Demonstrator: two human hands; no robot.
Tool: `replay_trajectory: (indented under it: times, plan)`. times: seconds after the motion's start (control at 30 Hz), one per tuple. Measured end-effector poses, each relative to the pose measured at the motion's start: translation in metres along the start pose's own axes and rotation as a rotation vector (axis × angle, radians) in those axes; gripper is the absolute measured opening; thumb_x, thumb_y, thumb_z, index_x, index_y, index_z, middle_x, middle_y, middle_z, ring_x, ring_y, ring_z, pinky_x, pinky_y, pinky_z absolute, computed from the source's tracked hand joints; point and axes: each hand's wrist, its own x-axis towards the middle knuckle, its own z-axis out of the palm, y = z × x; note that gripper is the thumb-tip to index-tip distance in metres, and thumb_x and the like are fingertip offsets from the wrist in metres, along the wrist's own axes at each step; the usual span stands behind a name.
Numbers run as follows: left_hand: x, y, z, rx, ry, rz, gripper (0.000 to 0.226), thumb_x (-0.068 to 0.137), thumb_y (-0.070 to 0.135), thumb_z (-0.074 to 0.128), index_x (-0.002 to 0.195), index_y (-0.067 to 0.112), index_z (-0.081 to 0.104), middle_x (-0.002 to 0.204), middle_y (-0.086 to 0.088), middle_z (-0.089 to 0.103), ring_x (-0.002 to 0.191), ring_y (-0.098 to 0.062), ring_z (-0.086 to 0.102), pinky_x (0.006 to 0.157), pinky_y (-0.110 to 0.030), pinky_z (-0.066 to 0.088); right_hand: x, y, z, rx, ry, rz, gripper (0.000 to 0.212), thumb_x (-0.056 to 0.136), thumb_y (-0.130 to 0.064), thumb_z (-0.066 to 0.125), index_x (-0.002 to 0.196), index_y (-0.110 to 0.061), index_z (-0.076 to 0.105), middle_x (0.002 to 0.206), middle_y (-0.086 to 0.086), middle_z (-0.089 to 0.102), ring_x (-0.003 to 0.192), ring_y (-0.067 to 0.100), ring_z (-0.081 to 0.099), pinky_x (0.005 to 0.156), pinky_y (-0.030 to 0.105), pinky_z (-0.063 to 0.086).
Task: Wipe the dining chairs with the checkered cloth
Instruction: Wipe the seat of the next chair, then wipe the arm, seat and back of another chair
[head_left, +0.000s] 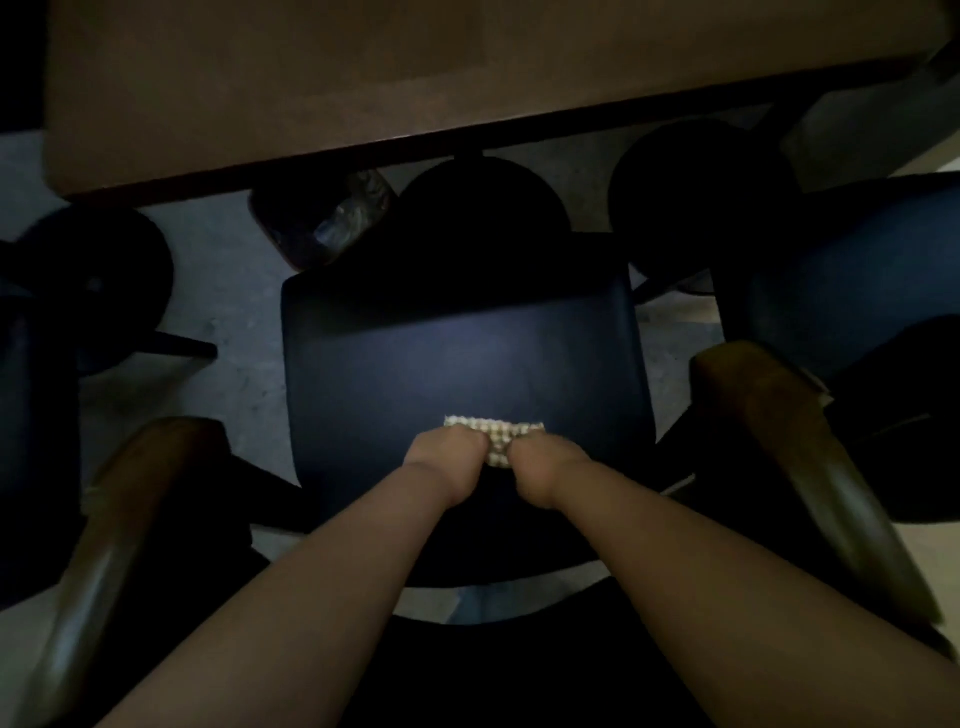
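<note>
A dark blue dining chair seat (457, 358) fills the middle of the head view, with wooden armrests at left (119, 514) and right (795, 457). A small folded checkered cloth (496, 434), cream and pale, lies on the near part of the seat. My left hand (447, 460) and my right hand (545, 467) are side by side, both pressed down on the cloth with fingers curled over its near edge. Most of the cloth is hidden under my fingers.
A brown table (415, 73) edge runs across the top. Under it are a round black pedestal base (483, 208) and a crinkled dark bag (332, 218). Other blue chairs stand at the left (31, 405) and right (857, 270). Grey floor shows between them.
</note>
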Motion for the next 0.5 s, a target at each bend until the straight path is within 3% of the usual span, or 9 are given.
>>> replay_trajectory:
  times: [0.1,0.17,0.23,0.33,0.43,0.5]
  plan:
    - [-0.031,0.007,-0.015,-0.209,0.081,-0.041,0.024,0.091,0.014,0.051,0.110,0.012,0.067,0.116,-0.016,0.065,0.107,-0.033,0.061,0.087,-0.037,0.049,-0.031,0.000,-0.025,0.069,-0.006,0.006,0.028,0.089,-0.016,0.053,0.111,-0.002,0.064,0.116,0.017,0.065,0.101,0.030,0.063,0.071,0.027,0.044]
    - [-0.057,0.011,-0.031,-0.410,0.210,-0.078,0.015,0.090,0.018,0.060,0.096,0.009,0.070,0.103,-0.016,0.069,0.099,-0.031,0.063,0.079,-0.032,0.046,-0.059,-0.001,-0.048,0.119,0.047,-0.003,0.028,0.090,-0.016,0.050,0.106,0.001,0.066,0.108,0.021,0.065,0.096,0.033,0.062,0.066,0.027,0.039]
    - [-0.090,0.018,-0.050,-0.569,0.366,-0.108,0.007,0.084,0.020,0.070,0.083,0.013,0.072,0.086,-0.009,0.070,0.085,-0.022,0.064,0.067,-0.026,0.041,-0.096,0.000,-0.067,0.217,0.119,-0.046,0.022,0.087,-0.012,0.049,0.088,-0.001,0.068,0.087,0.020,0.064,0.080,0.031,0.057,0.057,0.028,0.036]
    - [-0.146,0.034,-0.080,-0.826,0.568,-0.112,0.011,0.077,0.020,0.078,0.074,0.024,0.069,0.072,0.007,0.068,0.068,-0.004,0.063,0.058,-0.015,0.043,-0.159,0.005,-0.084,0.634,0.240,-0.117,0.027,0.082,-0.007,0.052,0.056,-0.013,0.053,0.057,0.004,0.052,0.062,0.022,0.050,0.048,0.026,0.031]
    - [-0.201,0.055,-0.110,-1.112,0.682,-0.062,0.014,0.078,0.022,0.079,0.075,0.032,0.069,0.068,0.014,0.070,0.066,0.005,0.065,0.052,-0.008,0.047,-0.223,0.010,-0.096,1.247,0.203,-0.218,0.017,0.085,-0.001,0.051,0.082,-0.008,0.066,0.076,0.002,0.068,0.075,0.017,0.065,0.061,0.026,0.051]
    - [-0.235,0.071,-0.126,-1.265,0.764,-0.041,0.010,0.080,0.025,0.077,0.080,0.033,0.070,0.075,0.020,0.072,0.070,0.007,0.066,0.053,-0.008,0.047,-0.259,0.012,-0.105,1.479,0.198,-0.287,0.024,0.090,0.001,0.048,0.101,-0.009,0.067,0.093,0.004,0.073,0.086,0.017,0.070,0.068,0.031,0.054]
